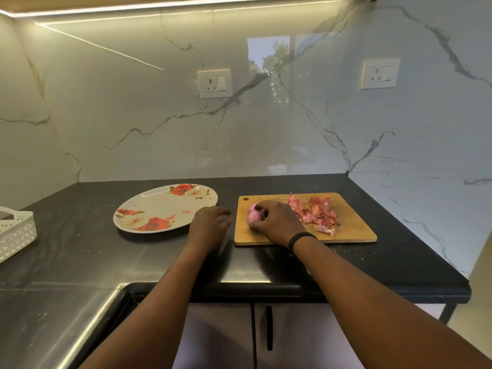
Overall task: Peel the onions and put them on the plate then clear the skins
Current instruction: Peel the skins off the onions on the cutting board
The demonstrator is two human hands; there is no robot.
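Note:
Peeled pink onions (252,214) lie on the left part of a wooden cutting board (354,230). My right hand (274,219) curls over them, fingers and thumb around the onions. A heap of reddish onion skins (315,211) sits on the board just right of that hand. A white oval plate (159,206) with red rose prints lies on the counter left of the board, holding nothing. My left hand (210,222) hovers between plate and board, fingers loosely curled and holding nothing.
The dark counter (80,262) ends at a front edge near me and at a right edge past the board. A white perforated basket (14,231) stands at the far left. Marble walls with two sockets (215,83) close the back and right.

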